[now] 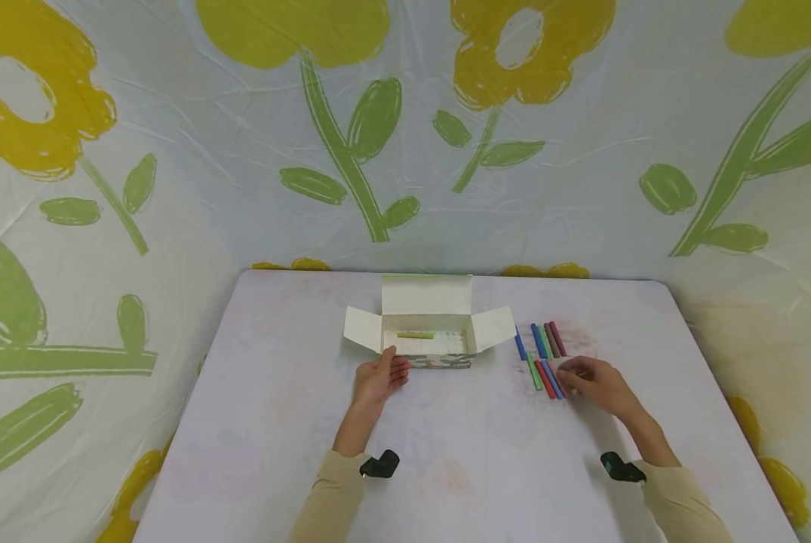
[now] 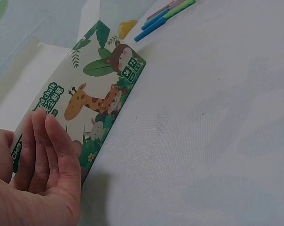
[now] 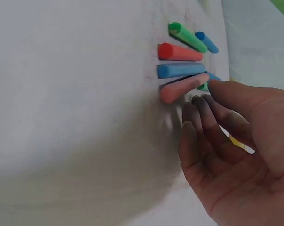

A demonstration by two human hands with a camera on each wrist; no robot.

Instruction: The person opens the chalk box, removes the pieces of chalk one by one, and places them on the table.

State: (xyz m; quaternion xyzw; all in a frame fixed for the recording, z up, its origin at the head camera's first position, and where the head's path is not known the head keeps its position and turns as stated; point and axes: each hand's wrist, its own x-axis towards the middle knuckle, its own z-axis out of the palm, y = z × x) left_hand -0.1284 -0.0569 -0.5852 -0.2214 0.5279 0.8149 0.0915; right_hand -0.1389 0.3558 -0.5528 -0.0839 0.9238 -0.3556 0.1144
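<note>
Both my hands are down on the white table (image 1: 446, 452). My left hand (image 1: 378, 377) lies with straight fingers flat against the front wall of the open chalk box (image 1: 439, 348), gripping nothing; my thumb sits at the near left corner. My right hand (image 1: 591, 379) reaches into the loose chalk sticks just right of the box, and its thumb and fingertips are closing round a pink stick (image 3: 184, 88), lifted at one end; the fingers blur, so I cannot tell how firm the pinch is. On the box's front I read "chalk" beside a giraffe, leaves and a small bear, with a tag marked "36" and "12"; the letters "CHO" peep out by my palm, the rest covered. Inside the box lies one yellow-green stick (image 1: 415, 335). Its lid and two side flaps stand open. Beside the pink stick lie a blue stick (image 3: 179, 70), a red stick (image 3: 178, 52) and a green stick (image 3: 186, 36), side by side; more sticks lie in a row farther back (image 1: 548, 339). Behind the table hangs a flower-print sheet (image 1: 351, 128), yellow blooms on green stems.
</note>
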